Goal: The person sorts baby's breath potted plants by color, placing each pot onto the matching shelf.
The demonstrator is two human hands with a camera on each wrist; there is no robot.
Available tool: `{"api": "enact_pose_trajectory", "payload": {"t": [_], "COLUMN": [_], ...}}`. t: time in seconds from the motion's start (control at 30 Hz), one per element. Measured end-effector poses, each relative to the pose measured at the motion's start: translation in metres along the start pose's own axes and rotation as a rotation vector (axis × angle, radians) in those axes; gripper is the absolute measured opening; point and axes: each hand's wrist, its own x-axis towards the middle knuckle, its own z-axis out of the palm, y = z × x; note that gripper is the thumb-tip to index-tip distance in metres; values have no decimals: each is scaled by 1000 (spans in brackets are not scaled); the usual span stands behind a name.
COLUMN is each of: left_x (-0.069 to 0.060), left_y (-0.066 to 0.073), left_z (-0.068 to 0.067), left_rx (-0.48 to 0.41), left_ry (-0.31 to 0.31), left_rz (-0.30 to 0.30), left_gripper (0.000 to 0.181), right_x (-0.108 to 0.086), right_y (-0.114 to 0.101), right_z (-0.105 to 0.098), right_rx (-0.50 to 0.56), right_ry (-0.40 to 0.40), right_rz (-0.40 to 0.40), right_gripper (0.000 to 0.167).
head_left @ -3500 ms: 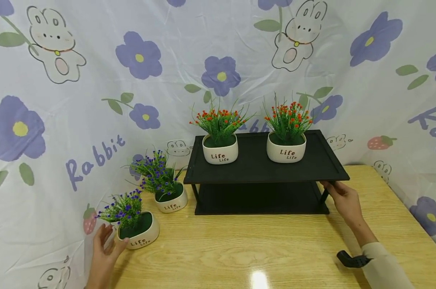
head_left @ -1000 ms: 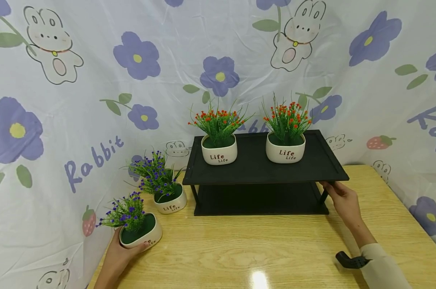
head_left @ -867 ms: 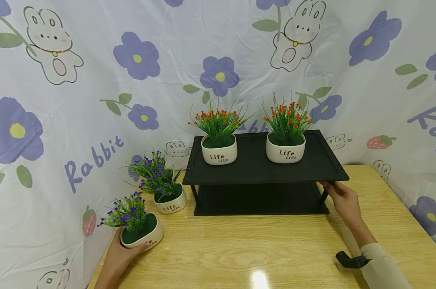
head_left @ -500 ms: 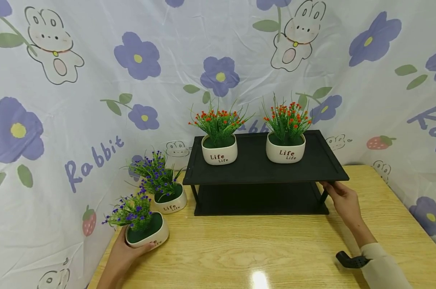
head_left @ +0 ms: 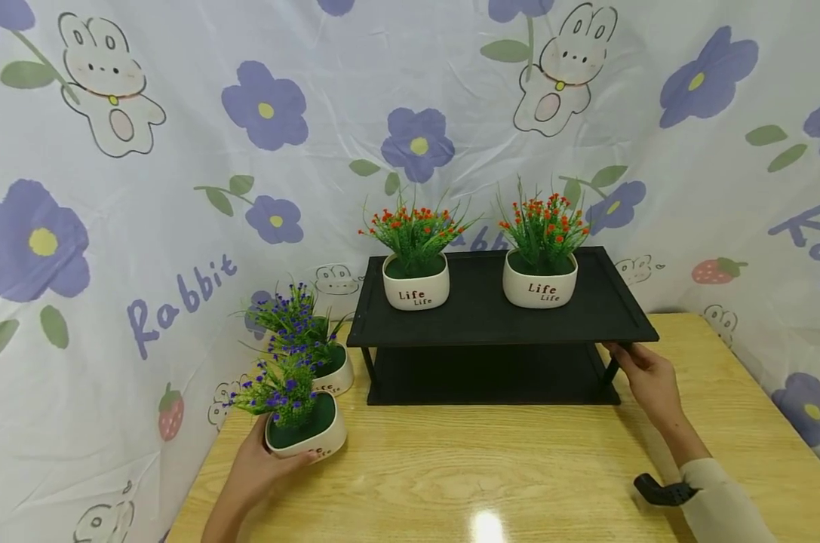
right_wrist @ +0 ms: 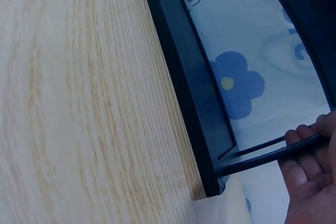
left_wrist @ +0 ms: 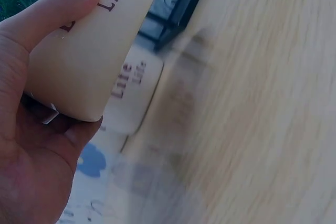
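Observation:
My left hand (head_left: 260,464) grips a white flowerpot (head_left: 324,437) of purple artificial flowers, thumb across its lettered front. In the left wrist view the pot (left_wrist: 86,61) is raised off the table, its shadow below. Behind it stands a second purple-flowered pot (head_left: 340,375), partly covered in the head view. At the right, my right hand (head_left: 650,381) holds the front post of a black two-tier shelf (head_left: 474,309); the right wrist view has fingers (right_wrist: 310,163) around that post (right_wrist: 257,162). Two pots with red-orange flowers, left (head_left: 416,286) and right (head_left: 540,285), sit on the top tier.
The shelf's lower tier (head_left: 491,377) bears nothing visible. A wooden table (head_left: 477,460) lies in front. A printed cloth (head_left: 342,90) hangs behind and at both sides. A black curved piece (head_left: 664,490) sticks out at the right sleeve.
My left hand went from beside the nearer purple-flowered pot to gripping it, then moved it rightward and slightly up in the head view. The right hand and the shelf stay in place.

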Motion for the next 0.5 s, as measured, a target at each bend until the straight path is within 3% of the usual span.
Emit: {"api": "enact_pose_trajectory", "payload": {"t": [0.2,0.5], "left_x": [1,3], "left_y": [19,45], "left_z": [12,29], "left_rx": [-64,-31], "left_ry": [-24,-41], "left_rz": [21,85], "left_gripper": [107,109], "right_x": [-1,-1], "right_y": [1,4], "right_z": [0,0], "right_rx": [-3,-5], "right_ry": [3,4], "right_rz": [11,9], "right_gripper": [47,46]}}
